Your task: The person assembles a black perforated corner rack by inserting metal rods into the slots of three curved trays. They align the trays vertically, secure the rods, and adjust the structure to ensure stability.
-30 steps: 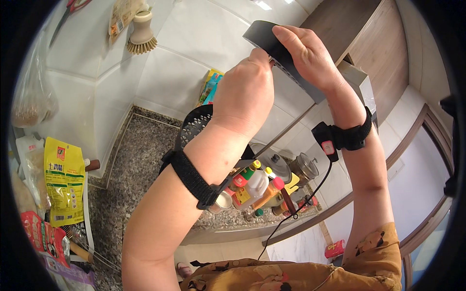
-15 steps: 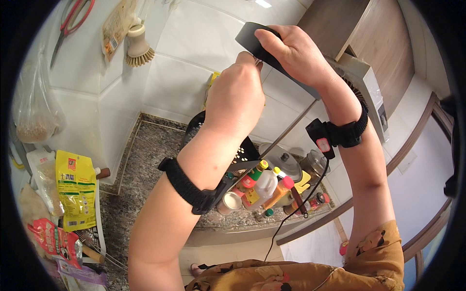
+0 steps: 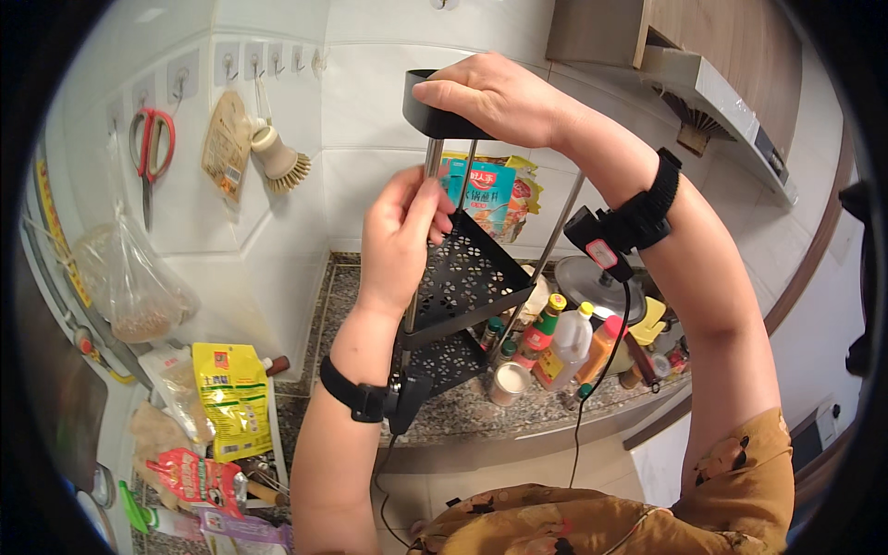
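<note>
A black metal storage rack with perforated shelves (image 3: 467, 268) and silver posts stands on the counter. My right hand (image 3: 513, 100) is closed over the edge of its black top tier (image 3: 435, 122), thumb along the near side. Below that, my left hand (image 3: 396, 242) has its fingers closed around a silver post (image 3: 433, 159) at the rack's left; the fingertips are partly hidden behind the post. Behind the rack, a blue-green seasoning packet (image 3: 488, 190) leans by the tiled wall.
Bottles (image 3: 569, 347), a jar of white contents (image 3: 510, 382) and a lidded pot (image 3: 601, 287) crowd the counter's right. Scissors (image 3: 153, 153) and a brush (image 3: 277, 159) hang left. Food packets (image 3: 231, 398) lie lower left. A range hood (image 3: 721, 111) juts out upper right.
My left hand has moved down, away from the top tier, along the post. The top tier now sits more level, with my right hand still on it. The view has shifted.
</note>
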`<action>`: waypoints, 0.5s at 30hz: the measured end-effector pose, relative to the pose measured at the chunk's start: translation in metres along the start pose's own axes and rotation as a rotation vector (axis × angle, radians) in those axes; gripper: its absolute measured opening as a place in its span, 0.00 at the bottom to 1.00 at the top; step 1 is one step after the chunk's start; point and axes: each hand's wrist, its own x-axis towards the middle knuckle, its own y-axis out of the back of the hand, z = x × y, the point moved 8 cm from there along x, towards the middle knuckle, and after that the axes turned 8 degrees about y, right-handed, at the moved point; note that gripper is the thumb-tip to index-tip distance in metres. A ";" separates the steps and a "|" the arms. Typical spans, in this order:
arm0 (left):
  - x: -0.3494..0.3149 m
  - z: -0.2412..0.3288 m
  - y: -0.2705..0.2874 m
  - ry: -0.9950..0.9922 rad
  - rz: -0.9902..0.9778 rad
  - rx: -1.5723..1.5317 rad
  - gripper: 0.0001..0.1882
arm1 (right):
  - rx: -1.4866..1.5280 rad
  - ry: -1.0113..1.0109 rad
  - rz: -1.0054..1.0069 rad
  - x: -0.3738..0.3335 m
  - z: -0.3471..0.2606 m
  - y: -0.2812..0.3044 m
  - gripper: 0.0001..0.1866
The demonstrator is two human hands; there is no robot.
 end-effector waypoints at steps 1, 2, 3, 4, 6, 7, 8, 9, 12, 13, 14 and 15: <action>-0.005 -0.006 0.000 0.016 -0.028 -0.053 0.18 | 0.008 0.003 -0.008 -0.001 0.000 0.000 0.29; -0.008 -0.011 0.000 0.032 -0.055 -0.107 0.19 | 0.017 0.006 -0.015 -0.002 0.001 0.000 0.30; -0.011 -0.013 0.000 0.025 -0.061 -0.095 0.20 | 0.038 0.027 0.007 -0.002 0.006 0.000 0.31; -0.014 -0.013 0.000 0.031 -0.044 -0.104 0.20 | 0.034 0.063 0.015 -0.003 0.003 0.001 0.31; -0.020 -0.012 -0.005 0.042 -0.012 -0.122 0.20 | 0.024 0.134 0.032 -0.006 -0.001 0.003 0.31; -0.025 -0.010 -0.010 0.035 0.021 -0.120 0.20 | 0.015 0.189 0.069 -0.010 -0.003 0.006 0.30; -0.029 -0.010 -0.015 0.031 0.045 -0.119 0.21 | 0.004 0.244 0.106 -0.015 -0.003 0.009 0.28; -0.031 -0.011 -0.020 0.026 0.069 -0.119 0.21 | -0.009 0.297 0.142 -0.020 -0.004 0.012 0.27; -0.035 -0.012 -0.034 0.008 0.103 -0.095 0.22 | -0.222 0.294 0.265 -0.037 -0.005 0.019 0.25; -0.036 -0.014 -0.038 0.009 0.122 -0.077 0.23 | -0.250 0.201 0.252 -0.047 -0.006 0.019 0.21; -0.036 -0.015 -0.045 0.008 0.128 -0.068 0.23 | -0.281 0.215 0.436 -0.064 -0.009 0.027 0.21; -0.035 -0.017 -0.052 -0.001 0.116 -0.025 0.23 | -0.315 0.228 0.620 -0.083 -0.009 0.031 0.21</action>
